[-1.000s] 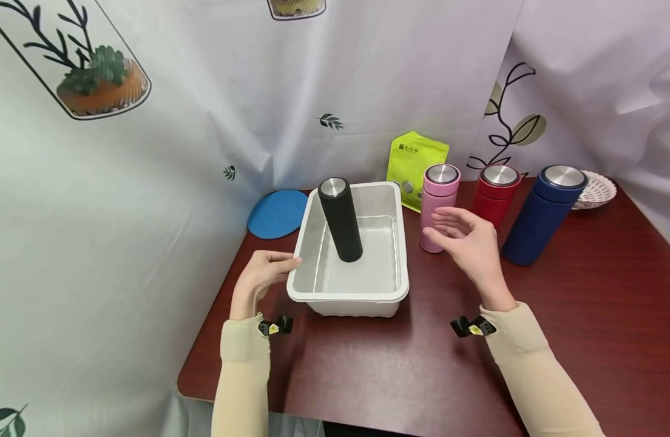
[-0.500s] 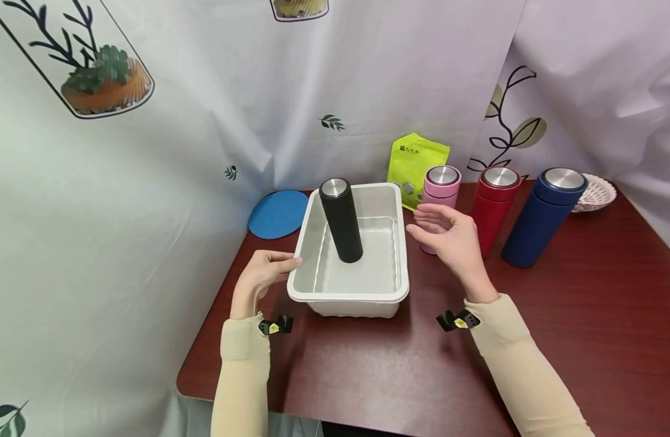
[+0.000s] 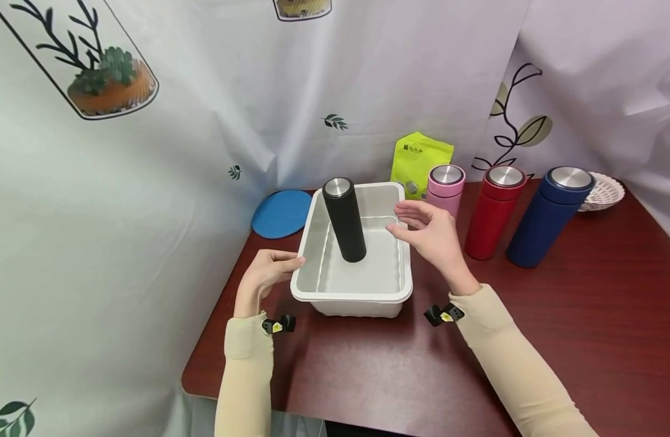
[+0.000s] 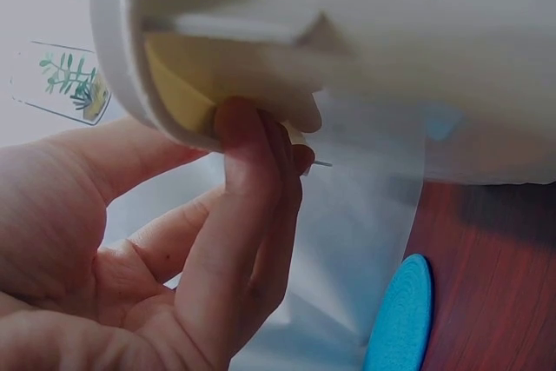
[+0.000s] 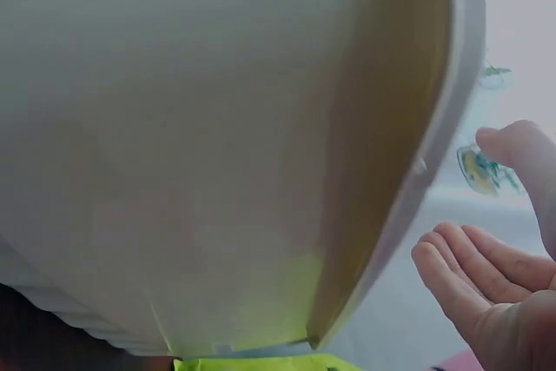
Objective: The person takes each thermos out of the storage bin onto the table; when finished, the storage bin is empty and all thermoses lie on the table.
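Note:
A white plastic basin (image 3: 351,298) stands on the table, and a black thermos (image 3: 345,221) with a steel-topped lid stands inside it, leaning in this view. My left hand (image 3: 265,276) pinches the basin's left rim between thumb and fingers; in the left wrist view the fingers (image 4: 252,154) curl under that rim. My right hand (image 3: 430,237) hovers at the basin's right rim, fingers loosely bent and thumb apart, with nothing between them. Behind it stands a pink thermos (image 3: 445,188), its lower part hidden by the hand. In the right wrist view the fingers (image 5: 473,275) are beside the basin's outer wall.
Right of the pink thermos stand a red thermos (image 3: 493,212) and a blue thermos (image 3: 550,215). A white woven basket (image 3: 602,191) sits behind the blue one. A yellow-green pouch (image 3: 417,161) leans at the back. Left of the basin lies a round blue mat (image 3: 280,214).
My right hand has moved left, from in front of the pink thermos to the basin's right rim, uncovering the red thermos. The left hand keeps its hold on the rim.

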`<state>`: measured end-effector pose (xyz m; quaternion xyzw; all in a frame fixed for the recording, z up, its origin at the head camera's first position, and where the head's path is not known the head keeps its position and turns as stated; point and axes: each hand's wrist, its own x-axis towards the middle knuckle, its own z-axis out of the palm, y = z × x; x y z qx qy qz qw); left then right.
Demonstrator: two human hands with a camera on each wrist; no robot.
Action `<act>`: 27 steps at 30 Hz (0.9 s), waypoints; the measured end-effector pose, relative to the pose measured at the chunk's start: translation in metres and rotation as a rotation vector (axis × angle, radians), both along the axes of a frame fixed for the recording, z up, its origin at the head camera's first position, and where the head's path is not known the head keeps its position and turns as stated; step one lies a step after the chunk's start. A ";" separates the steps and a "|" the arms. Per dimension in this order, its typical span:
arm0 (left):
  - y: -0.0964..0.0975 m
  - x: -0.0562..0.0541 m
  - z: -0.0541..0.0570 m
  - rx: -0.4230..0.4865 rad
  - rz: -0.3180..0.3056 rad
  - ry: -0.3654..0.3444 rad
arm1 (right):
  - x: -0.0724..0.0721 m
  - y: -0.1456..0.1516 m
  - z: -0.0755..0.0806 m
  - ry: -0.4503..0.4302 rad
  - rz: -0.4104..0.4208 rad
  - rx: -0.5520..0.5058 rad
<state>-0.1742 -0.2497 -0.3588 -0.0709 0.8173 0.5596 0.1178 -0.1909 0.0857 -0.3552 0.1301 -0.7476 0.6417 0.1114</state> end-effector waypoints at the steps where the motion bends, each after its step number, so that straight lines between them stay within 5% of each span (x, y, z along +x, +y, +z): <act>1: 0.000 0.000 0.000 0.002 0.001 0.002 | 0.000 -0.001 0.000 0.000 0.007 0.009; 27: 0.002 -0.001 -0.002 -0.001 0.025 -0.008 | -0.031 -0.031 0.000 -0.058 0.145 0.315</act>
